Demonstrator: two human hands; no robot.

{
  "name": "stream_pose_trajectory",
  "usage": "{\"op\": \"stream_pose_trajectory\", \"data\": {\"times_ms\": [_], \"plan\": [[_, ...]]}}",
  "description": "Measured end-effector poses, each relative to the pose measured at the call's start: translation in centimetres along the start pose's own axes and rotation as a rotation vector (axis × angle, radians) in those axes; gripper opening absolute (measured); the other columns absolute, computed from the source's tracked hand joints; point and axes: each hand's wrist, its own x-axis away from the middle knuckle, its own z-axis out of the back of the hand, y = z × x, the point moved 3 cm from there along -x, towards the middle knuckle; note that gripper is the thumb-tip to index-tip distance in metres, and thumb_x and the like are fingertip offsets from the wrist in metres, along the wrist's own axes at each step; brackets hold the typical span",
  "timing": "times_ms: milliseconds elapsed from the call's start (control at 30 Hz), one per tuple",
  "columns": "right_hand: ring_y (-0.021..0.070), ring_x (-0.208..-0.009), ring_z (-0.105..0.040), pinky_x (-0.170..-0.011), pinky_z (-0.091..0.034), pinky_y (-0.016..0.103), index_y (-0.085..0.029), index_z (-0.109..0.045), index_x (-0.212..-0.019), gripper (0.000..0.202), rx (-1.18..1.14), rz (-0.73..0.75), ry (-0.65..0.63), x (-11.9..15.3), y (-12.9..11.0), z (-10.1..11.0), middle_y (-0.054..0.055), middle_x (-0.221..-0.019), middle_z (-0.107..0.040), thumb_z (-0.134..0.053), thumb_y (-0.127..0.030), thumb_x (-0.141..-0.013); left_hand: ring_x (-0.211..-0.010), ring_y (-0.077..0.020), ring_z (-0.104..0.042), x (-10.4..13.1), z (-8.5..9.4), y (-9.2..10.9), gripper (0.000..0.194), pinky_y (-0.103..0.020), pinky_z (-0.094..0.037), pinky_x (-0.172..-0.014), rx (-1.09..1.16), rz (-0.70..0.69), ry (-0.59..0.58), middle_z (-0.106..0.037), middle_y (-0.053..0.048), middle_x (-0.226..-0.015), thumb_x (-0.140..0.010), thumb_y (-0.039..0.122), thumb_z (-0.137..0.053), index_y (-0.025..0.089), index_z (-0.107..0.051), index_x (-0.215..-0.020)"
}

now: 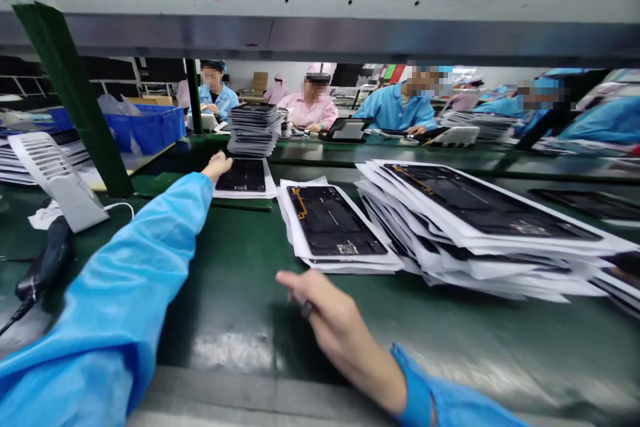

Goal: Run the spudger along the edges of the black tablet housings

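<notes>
My left hand reaches far forward with its fingers closed at the left edge of a black tablet back panel, which lies on a white sheet. My right hand hovers over the green bench in front, index finger stretched to the left and the other fingers loosely bent. A dark ring-like spot shows on it; nothing held is visible. Just beyond it, a black tablet panel with an orange flex cable rests on a low pile of white sheets. To its right rises a tall stack of panels interleaved with white sheets.
A white slotted device and a black-handled corded tool stand at left, near a blue bin. Another panel stack is behind. A metal beam crosses overhead; a green post slants at left. Co-workers sit across the bench.
</notes>
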Motion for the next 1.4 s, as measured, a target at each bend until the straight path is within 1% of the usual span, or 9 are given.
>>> {"op": "stream_pose_trajectory", "data": {"times_ms": [100,200,400,567,733,1000,1200,1333,1400], "plan": [[0.0202,-0.085,-0.059,-0.076,-0.05,0.033,-0.018,-0.069,-0.105,0.036,0.195,-0.112,0.011,-1.4,4.1,2.9,0.007,-0.09,-0.067,-0.044,-0.001,-0.086,-0.128,-0.029,-0.055,2.9,-0.6,0.4,0.036,-0.052,-0.044,-0.11,-0.194,-0.176,-0.166,-0.058,-0.012,-0.138,-0.098,0.03,-0.062,0.016,-0.06,-0.131],[0.0213,-0.08,-0.056,-0.074,-0.047,0.034,-0.021,-0.072,-0.083,0.027,0.256,-0.198,-0.134,-2.1,7.9,4.7,0.006,-0.083,-0.068,-0.054,-0.001,-0.078,-0.127,-0.0271,-0.057,8.2,-1.8,1.2,0.031,-0.04,-0.04,-0.112,-0.325,-0.424,-0.371,-0.065,-0.011,-0.131,-0.097,0.015,-0.053,0.016,-0.065,-0.126],[0.0216,-0.086,-0.056,-0.079,-0.045,0.034,-0.021,-0.068,-0.085,0.021,0.312,-0.241,-0.273,-1.6,9.6,3.4,0.006,-0.087,-0.066,-0.054,-0.006,-0.083,-0.101,-0.024,-0.064,18.6,-6.2,3.4,0.014,-0.035,-0.048,-0.09,-0.557,-0.88,-0.563,-0.067,-0.01,-0.107,-0.094,0.017,-0.06,0.017,-0.065,-0.107],[0.0226,-0.09,-0.054,-0.079,-0.044,0.033,-0.021,-0.061,-0.086,0.024,0.361,-0.252,-0.244,-1.5,9.2,2.2,0.007,-0.09,-0.061,-0.046,-0.003,-0.083,-0.09,-0.0228,-0.063,19.4,-9.8,4.2,0.013,-0.033,-0.046,-0.077,-0.67,-1.03,-0.502,-0.063,-0.013,-0.104,-0.098,0.011,-0.048,0.014,-0.06,-0.103],[0.0227,-0.091,-0.054,-0.078,-0.042,0.033,-0.021,-0.056,-0.088,0.019,0.375,-0.265,-0.207,-2.1,9.1,1.7,0.007,-0.092,-0.059,-0.046,-0.006,-0.087,-0.078,-0.0181,-0.06,18.7,-10.5,4.7,0.019,-0.03,-0.045,-0.073,-0.663,-1.091,-0.53,-0.061,-0.008,-0.089,-0.098,0.006,-0.044,0.015,-0.06,-0.092],[0.019,-0.085,-0.056,-0.074,-0.042,0.029,-0.023,-0.055,-0.085,0.011,0.295,-0.209,-0.234,-2.6,8.8,1.6,0.002,-0.088,-0.059,-0.055,-0.012,-0.088,-0.072,-0.0161,-0.055,17.8,-8.6,6.3,0.02,-0.027,-0.045,-0.071,-0.466,-1.005,-0.616,-0.06,-0.006,-0.085,-0.094,0.007,-0.043,0.017,-0.057,-0.084],[0.0189,-0.081,-0.054,-0.071,-0.041,0.029,-0.022,-0.054,-0.091,0.02,0.279,-0.201,-0.085,-3.2,7.9,3.5,0.004,-0.093,-0.056,-0.045,-0.005,-0.088,-0.08,-0.0197,-0.061,14.9,-7.3,6.1,0.028,-0.029,-0.047,-0.075,-0.187,-0.655,-0.51,-0.065,-0.008,-0.086,-0.101,0.037,-0.047,0.017,-0.059,-0.086],[0.0181,-0.076,-0.053,-0.069,-0.041,0.029,-0.022,-0.055,-0.09,0.02,0.248,-0.194,0.008,-3.3,7.6,3.4,0.004,-0.091,-0.056,-0.045,-0.005,-0.087,-0.068,-0.0196,-0.067,12.9,-9.3,5.4,0.059,-0.031,-0.053,-0.068,0.029,-0.352,-0.57,-0.069,-0.01,-0.074,-0.107,0.053,-0.025,0.013,-0.064,-0.089],[0.0176,-0.077,-0.056,-0.069,-0.043,0.028,-0.022,-0.056,-0.087,0.02,0.22,-0.163,0.016,-3.1,7.2,3.2,0.004,-0.089,-0.057,-0.045,-0.006,-0.087,-0.074,-0.0182,-0.07,12.5,-11.0,6.0,0.055,-0.033,-0.057,-0.072,0.143,-0.245,-0.592,-0.072,-0.01,-0.084,-0.107,0.053,-0.03,0.012,-0.066,-0.101]]}}
